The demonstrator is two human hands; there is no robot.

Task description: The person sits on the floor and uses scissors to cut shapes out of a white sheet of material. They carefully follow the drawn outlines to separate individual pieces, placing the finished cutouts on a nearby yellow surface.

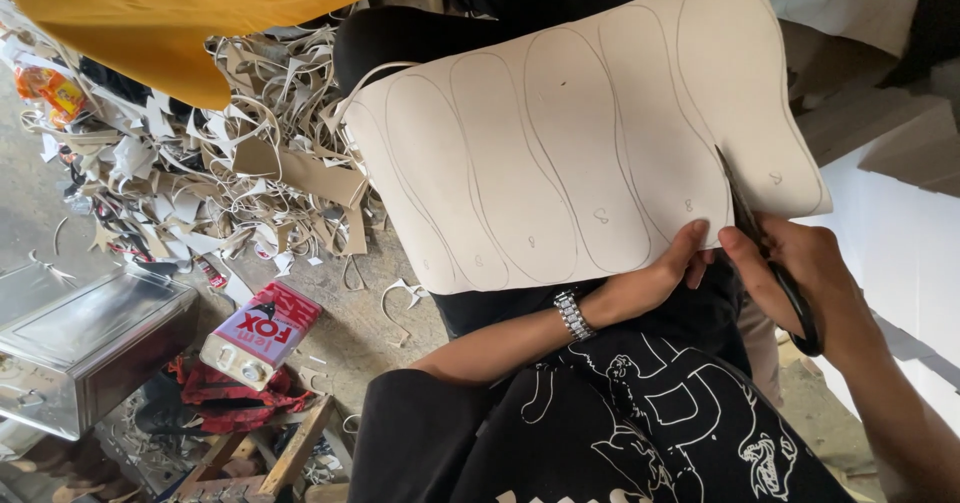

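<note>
A pale cardboard sheet [590, 133] marked with pencilled sole outlines fills the upper centre of the frame, held over the person's lap. The left hand [672, 263] pinches its lower edge, a metal wristwatch [573, 314] on that wrist. The right hand [800, 273], at right, grips black scissors [765, 253] whose blades bite into the sheet's edge. Cardboard offcuts [240, 163] litter the floor at left, near a glue tin [262, 335].

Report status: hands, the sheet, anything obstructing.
Left hand pinches sheet edge. Right hand holds scissors, blades in the sheet. Offcuts piled beyond; cut line unobstructed.
</note>
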